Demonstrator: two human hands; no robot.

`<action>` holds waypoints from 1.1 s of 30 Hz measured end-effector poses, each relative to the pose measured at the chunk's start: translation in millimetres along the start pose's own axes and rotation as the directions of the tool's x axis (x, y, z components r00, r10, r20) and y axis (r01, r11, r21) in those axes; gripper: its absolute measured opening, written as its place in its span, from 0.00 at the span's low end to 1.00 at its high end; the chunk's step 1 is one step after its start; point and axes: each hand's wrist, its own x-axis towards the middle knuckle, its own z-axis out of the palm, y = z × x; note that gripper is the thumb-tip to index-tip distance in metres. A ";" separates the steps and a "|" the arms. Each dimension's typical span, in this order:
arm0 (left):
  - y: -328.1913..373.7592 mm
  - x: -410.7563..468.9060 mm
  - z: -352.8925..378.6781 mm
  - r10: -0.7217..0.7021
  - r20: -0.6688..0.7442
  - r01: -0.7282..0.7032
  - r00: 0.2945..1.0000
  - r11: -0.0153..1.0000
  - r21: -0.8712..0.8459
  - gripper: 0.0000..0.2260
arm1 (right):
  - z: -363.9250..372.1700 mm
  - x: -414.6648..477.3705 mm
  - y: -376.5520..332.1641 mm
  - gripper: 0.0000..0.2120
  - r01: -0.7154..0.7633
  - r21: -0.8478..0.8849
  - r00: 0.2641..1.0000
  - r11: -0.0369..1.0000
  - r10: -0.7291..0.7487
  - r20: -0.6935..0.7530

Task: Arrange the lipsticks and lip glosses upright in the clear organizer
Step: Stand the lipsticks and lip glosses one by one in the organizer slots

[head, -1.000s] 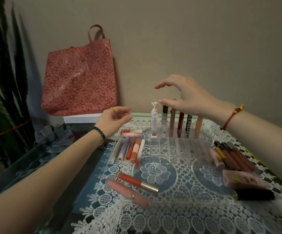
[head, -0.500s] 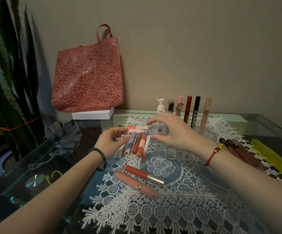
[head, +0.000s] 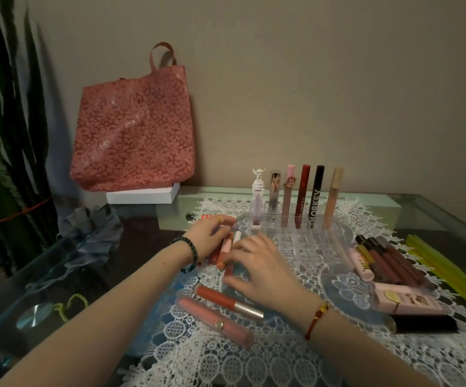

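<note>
The clear organizer (head: 307, 241) stands on a lace mat (head: 226, 358), with several tubes upright in its back row (head: 300, 196). Left of it lies a cluster of lip glosses (head: 226, 247). My left hand (head: 208, 238) rests on that cluster with curled fingers. My right hand (head: 262, 270) reaches in from the right, and its thumb and fingertips pinch the near end of an orange lip gloss (head: 222, 259). Two more glosses, a red one (head: 226, 298) and a pink one (head: 215, 322), lie in front of my hands.
Right of the organizer lie several dark tubes (head: 388, 261), a pink box (head: 407, 301), a black tube (head: 424, 324) and yellow strips (head: 444, 266). A pink tote bag (head: 134, 129) leans on the wall over a white box (head: 142, 195). A plant (head: 0, 135) stands at left.
My right hand dropped from above the upright tubes to the lying cluster and closed on a gloss. My left hand settled onto the same cluster.
</note>
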 end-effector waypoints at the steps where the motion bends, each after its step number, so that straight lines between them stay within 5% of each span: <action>1: 0.5 4.1 1.2 -0.003 0.026 0.002 1.000 1.000 0.028 0.14 | 1.4 -1.5 0.9 0.16 0.000 -0.001 1.000 1.000 0.000 -0.003; 9: -4.6 21.7 7.8 -0.030 0.117 0.008 0.993 0.982 0.186 0.16 | 7.3 -3.7 2.9 0.12 0.015 0.053 0.998 0.998 -0.012 -0.063; 15: -3.6 14.0 0.0 -0.041 0.004 0.041 0.999 0.992 -0.119 0.11 | 9.3 -4.4 4.3 0.20 -0.014 0.119 0.993 0.993 0.028 -0.117; 24: 21.9 -3.6 -22.6 -0.020 -0.177 -0.081 0.984 0.833 -0.548 0.13 | 0.3 -5.8 6.1 0.35 -0.137 0.257 0.973 0.957 0.179 -0.146; 33: 42.7 -8.4 -24.9 0.010 -0.277 -0.190 0.961 0.751 -0.632 0.19 | -4.3 -0.8 4.3 0.32 -0.199 0.500 0.947 0.843 0.297 -0.124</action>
